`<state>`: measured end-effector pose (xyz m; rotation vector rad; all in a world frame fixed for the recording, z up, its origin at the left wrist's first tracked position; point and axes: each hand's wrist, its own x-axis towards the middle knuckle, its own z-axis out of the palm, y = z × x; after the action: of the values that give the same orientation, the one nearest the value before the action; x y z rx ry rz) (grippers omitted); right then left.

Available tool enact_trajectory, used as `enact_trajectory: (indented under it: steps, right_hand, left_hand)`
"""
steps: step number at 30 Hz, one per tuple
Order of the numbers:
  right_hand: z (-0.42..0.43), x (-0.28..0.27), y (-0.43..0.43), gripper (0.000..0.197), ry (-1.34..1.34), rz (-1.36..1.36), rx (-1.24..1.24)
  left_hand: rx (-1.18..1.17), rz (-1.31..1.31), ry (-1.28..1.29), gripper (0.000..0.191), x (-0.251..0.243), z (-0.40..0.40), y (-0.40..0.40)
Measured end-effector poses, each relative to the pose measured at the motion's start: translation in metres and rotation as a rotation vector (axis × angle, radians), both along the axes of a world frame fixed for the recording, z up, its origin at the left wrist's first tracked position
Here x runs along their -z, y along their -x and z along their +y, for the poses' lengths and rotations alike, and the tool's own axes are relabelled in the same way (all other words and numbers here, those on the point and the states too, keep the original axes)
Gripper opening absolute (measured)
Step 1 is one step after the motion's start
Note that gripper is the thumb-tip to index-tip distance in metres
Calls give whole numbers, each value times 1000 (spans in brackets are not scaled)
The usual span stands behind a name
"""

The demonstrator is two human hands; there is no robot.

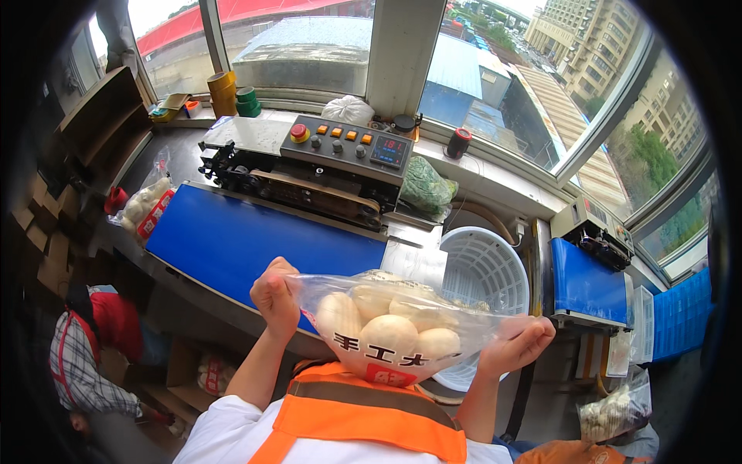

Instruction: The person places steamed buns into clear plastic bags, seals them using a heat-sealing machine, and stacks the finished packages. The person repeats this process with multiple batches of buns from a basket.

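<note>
A clear plastic bag (348, 352) of pale round buns (388, 335) hangs in front of my chest, its side bearing black and red printing. My left hand (276, 298) grips one upper corner of the bag. My right hand (519, 345) pinches the opposite corner, so the bag's mouth is pulled wide and taut between them. Just beyond the bag lies the blue conveyor belt (266, 238) of a continuous band sealer (342, 145), whose control panel has lit orange switches and a red digital display. The sealer's metal end plate (416, 261) is partly hidden by the bag.
A white plastic basket (484, 249) stands right of the sealer. Another filled bag (145, 209) rests at the belt's left end. A second sealer (591, 278) and blue crates (684, 316) are at right. Co-workers work at lower left (98, 354) and lower right (585, 452).
</note>
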<state>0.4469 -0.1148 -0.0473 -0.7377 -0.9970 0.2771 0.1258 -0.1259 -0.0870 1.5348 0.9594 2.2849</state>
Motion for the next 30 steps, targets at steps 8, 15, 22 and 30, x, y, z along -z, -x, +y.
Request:
enact_trajectory:
  steps: [8,15,22,30]
  right_hand:
    - [1,21,-12,40,102,19,-202]
    - [-17,-5,-7,41,-97,-205,252]
    - [16,-37,-25,32,392,-134,28]
    - [129,48,-15,42,720,-508,32]
  left_hand:
    - [284,-176,246,36,-8,11,-30]
    - [34,-522,213,33,-40,1,-54]
    - [45,-369,427,35,-46,24,-29]
    - [-178,-114,682,39,57,116,-16]
